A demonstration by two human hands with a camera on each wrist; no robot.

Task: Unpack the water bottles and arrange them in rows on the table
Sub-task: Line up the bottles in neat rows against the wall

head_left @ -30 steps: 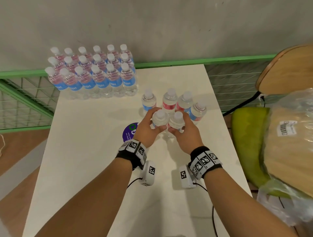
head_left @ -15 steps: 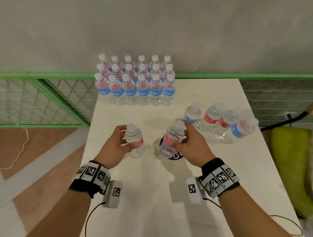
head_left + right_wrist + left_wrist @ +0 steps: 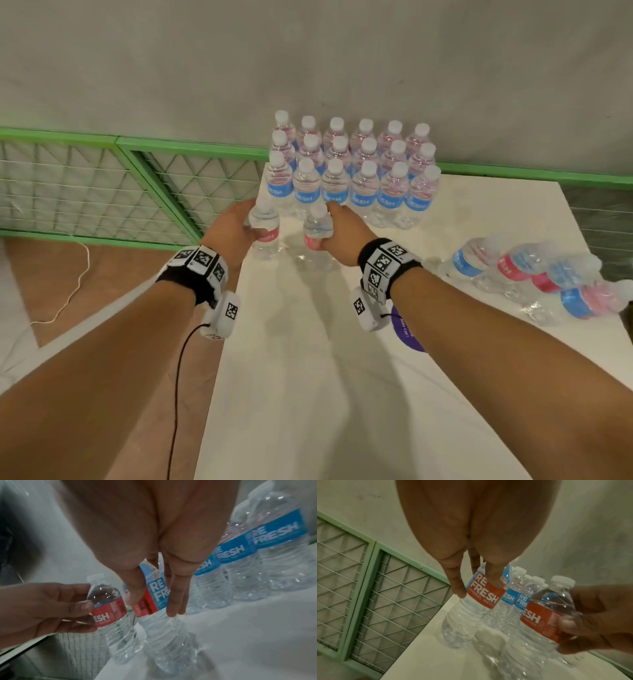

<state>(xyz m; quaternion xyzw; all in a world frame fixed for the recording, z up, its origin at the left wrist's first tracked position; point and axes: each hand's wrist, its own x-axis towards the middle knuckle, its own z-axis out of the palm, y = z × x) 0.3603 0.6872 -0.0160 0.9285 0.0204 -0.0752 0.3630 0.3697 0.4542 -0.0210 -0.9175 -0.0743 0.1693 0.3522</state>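
Three rows of upright water bottles (image 3: 352, 164) stand at the far end of the white table (image 3: 342, 377). Just in front of them, at the table's left edge, my left hand (image 3: 236, 229) grips a clear bottle with a red and blue label (image 3: 264, 236) (image 3: 481, 599) round its label. Beside it my right hand (image 3: 342, 236) grips a second such bottle (image 3: 317, 236) (image 3: 154, 601) the same way. Both bottles are upright, their bases at or just above the tabletop. My right hand's bottle also shows in the left wrist view (image 3: 546, 615), my left hand's in the right wrist view (image 3: 111, 609).
Several loose bottles (image 3: 534, 274) stand in a cluster at the table's right edge. A purple round sticker (image 3: 409, 332) lies under my right wrist. A green-framed wire fence (image 3: 102, 185) runs along the left, close to the table's edge. A white cord (image 3: 68, 291) lies on the floor.
Both hands have carried their bottles forward and left, from the middle of the table to just in front of the bottle rows. The head view has turned left.
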